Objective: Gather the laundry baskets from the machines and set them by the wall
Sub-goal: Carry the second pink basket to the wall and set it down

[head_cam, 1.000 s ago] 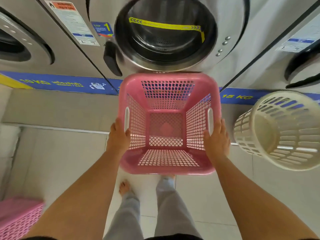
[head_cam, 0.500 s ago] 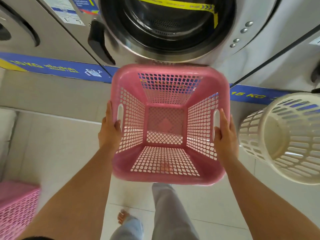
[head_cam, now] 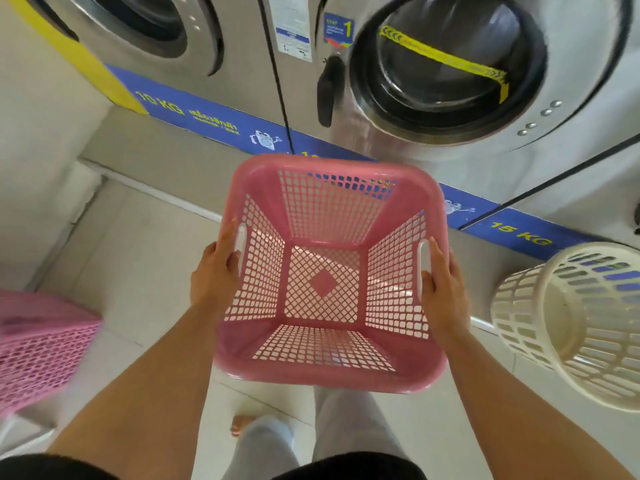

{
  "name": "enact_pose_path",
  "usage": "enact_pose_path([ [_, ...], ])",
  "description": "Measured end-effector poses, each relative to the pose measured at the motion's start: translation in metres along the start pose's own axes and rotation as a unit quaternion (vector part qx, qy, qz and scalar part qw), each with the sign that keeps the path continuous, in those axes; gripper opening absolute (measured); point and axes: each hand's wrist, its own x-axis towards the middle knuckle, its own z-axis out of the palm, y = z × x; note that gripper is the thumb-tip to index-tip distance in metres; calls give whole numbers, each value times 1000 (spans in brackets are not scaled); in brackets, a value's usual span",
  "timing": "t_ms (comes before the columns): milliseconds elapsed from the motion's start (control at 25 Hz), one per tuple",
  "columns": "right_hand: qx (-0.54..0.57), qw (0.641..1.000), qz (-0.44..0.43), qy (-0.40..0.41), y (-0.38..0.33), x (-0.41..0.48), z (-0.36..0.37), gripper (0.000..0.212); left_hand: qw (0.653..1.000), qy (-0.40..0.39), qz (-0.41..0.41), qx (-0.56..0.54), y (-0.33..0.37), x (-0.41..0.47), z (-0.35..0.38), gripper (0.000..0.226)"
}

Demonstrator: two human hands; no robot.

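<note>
I hold an empty pink square laundry basket (head_cam: pixel 325 188) in the air in front of me, its opening facing up at the camera. My left hand (head_cam: pixel 214 271) grips its left handle slot and my right hand (head_cam: pixel 443 282) grips the right one. It hangs just in front of a steel washing machine (head_cam: pixel 450 74) with a round door and a yellow strip across the glass. A cream round slatted basket (head_cam: pixel 588 323) stands on the floor at the right. Another pink basket (head_cam: pixel 38 344) shows at the left edge.
A second washing machine (head_cam: pixel 145 32) stands to the left, above a blue band marked 10 KG and 15 KG. A pale wall (head_cam: pixel 41 126) rises at the far left. Light floor tiles lie below, with my legs and a bare foot (head_cam: pixel 242 424).
The view has swung left: the machine door shifted right and the left machine, wall and second pink basket came further into view. The held basket stays in both hands, a little farther from the machine.
</note>
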Motion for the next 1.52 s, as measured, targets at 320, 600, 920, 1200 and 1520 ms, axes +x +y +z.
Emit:
enact_pose_path([
  [320,5,989,-140,-47,-132,-91,48,55,985,114,-92,-88,-151,-104,-98,58],
  [600,20,951,-289,-113,-275,-184,126,60,938,250,-199,-136,-309,-197,-178,55],
  [920,63,874,-465,-128,-448,-306,203,59,832,432,-319,-143,-449,-300,-276,56],
  [1200,146,803,-570,-92,-561,-378,252,54,699,614,-335,-149,-513,-340,-331,55],
  [1520,149,786,-585,-134,-673,-374,375,57,696,605,-357,-149,-622,-262,-373,56],
])
